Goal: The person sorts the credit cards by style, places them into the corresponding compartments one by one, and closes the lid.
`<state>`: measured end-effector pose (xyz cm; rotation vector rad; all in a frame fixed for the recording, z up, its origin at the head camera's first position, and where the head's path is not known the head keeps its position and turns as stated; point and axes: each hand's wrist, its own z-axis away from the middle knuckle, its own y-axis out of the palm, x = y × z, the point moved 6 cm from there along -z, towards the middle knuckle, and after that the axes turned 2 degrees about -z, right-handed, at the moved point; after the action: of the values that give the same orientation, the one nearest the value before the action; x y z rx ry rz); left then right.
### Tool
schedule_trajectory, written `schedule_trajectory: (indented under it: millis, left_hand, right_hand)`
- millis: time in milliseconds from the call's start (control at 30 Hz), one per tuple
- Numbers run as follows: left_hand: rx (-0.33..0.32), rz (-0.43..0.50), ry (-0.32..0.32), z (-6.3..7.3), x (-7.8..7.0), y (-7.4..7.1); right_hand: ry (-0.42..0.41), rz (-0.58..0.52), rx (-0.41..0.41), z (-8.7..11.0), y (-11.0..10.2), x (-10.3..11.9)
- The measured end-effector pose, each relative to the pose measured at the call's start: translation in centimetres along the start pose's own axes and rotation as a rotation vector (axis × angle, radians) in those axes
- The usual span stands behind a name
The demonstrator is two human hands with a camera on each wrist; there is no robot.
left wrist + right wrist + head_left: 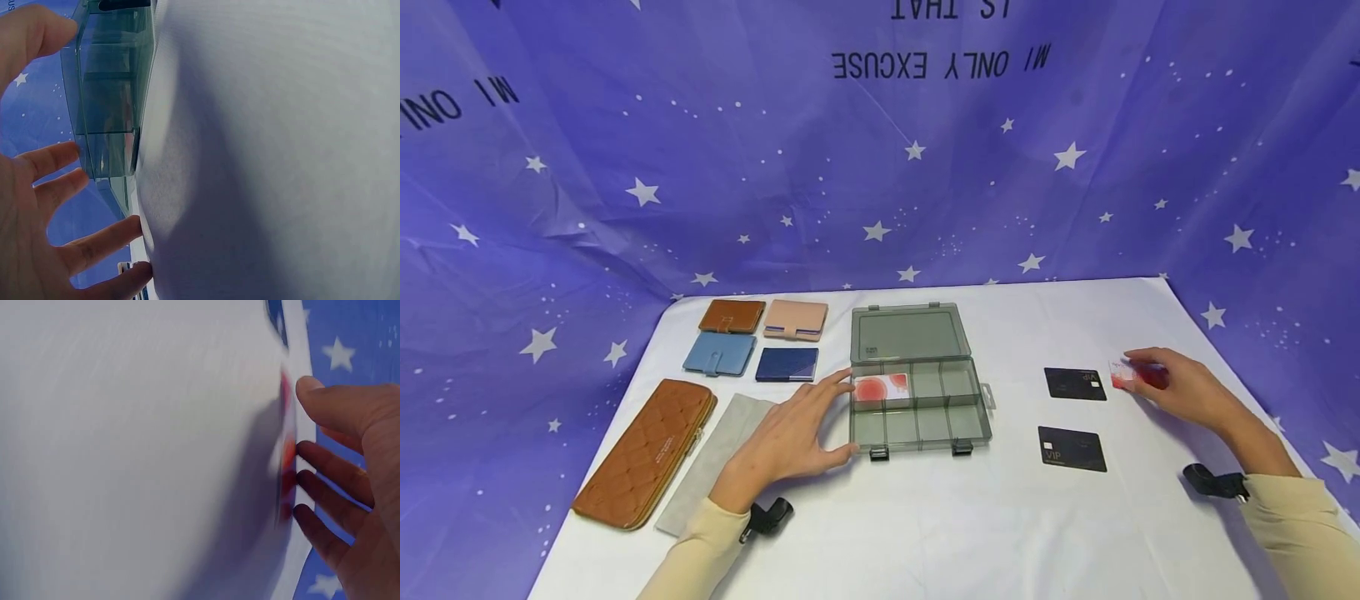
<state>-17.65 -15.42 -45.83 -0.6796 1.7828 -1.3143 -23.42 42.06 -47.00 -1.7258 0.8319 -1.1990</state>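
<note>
The red card (1122, 374) at mid-right lies roughly sideways, just under the right hand (1187, 390), fingers loosely spread; left hand (796, 437), spread wide, is way over by the box (912, 335), mid-frame.

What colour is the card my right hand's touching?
The card is red and white, seen best in the head view, though your right hand partly covers it.

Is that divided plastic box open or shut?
Open. The plastic box has its lid swung back beyond the compartments, not over them.
</note>
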Motion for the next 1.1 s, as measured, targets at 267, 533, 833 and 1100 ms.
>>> schedule_trajectory:
  millis: [267,533,833,1100]
  left_hand:
    - [-0.005,-0.012,0.007,-0.1,0.0,0.1]
    - [0.001,-0.01,-0.005,0.0,0.0,0.0]
    - [-0.002,-0.009,-0.002,0.2,0.0,0.0]
    - [-0.003,-0.003,0.006,0.1,0.0,0.1]
  right_hand:
    - [0.052,0.01,0.03,2.4,-1.0,-3.4]
    - [0.063,0.025,0.041,2.2,-1.8,-3.4]
    - [0.158,0.029,-0.073,1.1,-2.4,-0.5]
    - [0.138,-0.098,-0.2,-1.9,-1.5,5.8]
